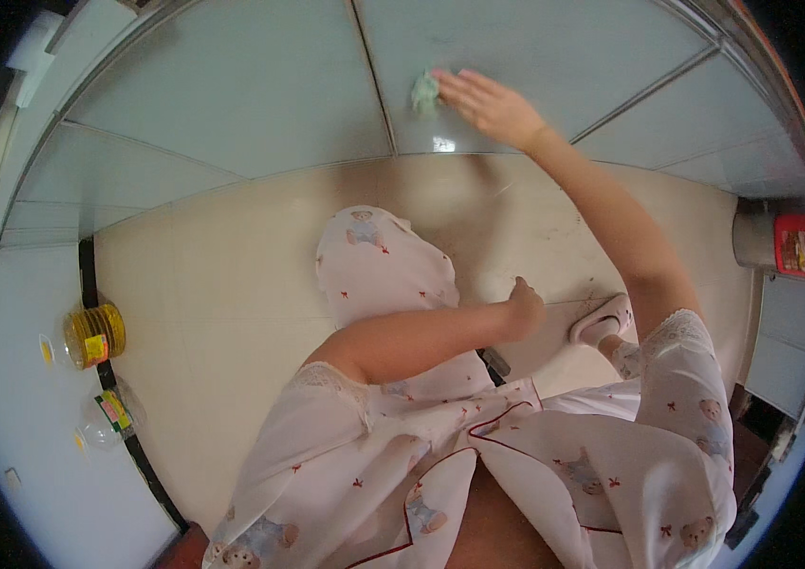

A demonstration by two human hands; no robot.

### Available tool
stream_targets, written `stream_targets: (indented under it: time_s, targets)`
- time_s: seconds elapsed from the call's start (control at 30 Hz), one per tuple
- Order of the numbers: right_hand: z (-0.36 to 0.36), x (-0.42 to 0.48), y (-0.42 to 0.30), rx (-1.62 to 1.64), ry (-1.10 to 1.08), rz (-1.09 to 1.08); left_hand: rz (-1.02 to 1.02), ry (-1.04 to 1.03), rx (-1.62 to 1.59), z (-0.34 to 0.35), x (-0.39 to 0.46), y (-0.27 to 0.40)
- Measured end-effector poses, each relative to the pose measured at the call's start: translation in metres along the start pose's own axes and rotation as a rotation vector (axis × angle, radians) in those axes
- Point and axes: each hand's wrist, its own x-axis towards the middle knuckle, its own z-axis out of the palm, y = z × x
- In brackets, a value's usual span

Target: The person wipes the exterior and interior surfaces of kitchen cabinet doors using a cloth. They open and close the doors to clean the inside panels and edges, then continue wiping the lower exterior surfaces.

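A pale green cloth [425, 92] is pressed against a glossy light-coloured cabinet door [530, 43] by the fingertips of my right hand [484, 107], near the door's lower left part. That hand is slightly blurred. A dark vertical gap separates this door from the neighbouring cabinet door [232, 92] on the left. My left hand [527, 311] rests low in front of my body, above the floor, with its forearm lying across my bent knee. Its fingers look curled, and no object shows in it, though part of the hand is turned away.
Beige floor tiles [217, 284] lie below the cabinets. By the left wall stand a bottle of yellow oil [94, 336] and a clear plastic bottle [112, 416]. A metal container [754, 238] and a red container [797, 245] are at the far right. A pink clog [609, 316] is on my foot.
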Motion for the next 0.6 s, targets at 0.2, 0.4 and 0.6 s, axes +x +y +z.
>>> stream_targets:
  time_s: [0.2, 0.4, 0.6]
  targets:
    - [0.091, -0.054, -0.091, 0.264, -0.219, -0.019, -0.078, 0.013, 0.025, -0.059, -0.046, 0.013]
    - [0.149, -0.092, -0.171, 0.442, -0.310, 0.523, -0.035, -0.002, -0.148, -0.049, -0.060, 0.039]
    - [0.186, -0.078, -0.223, 0.476, -0.133, 0.775, -0.097, -0.054, 0.021, -0.065, -0.065, 0.036]
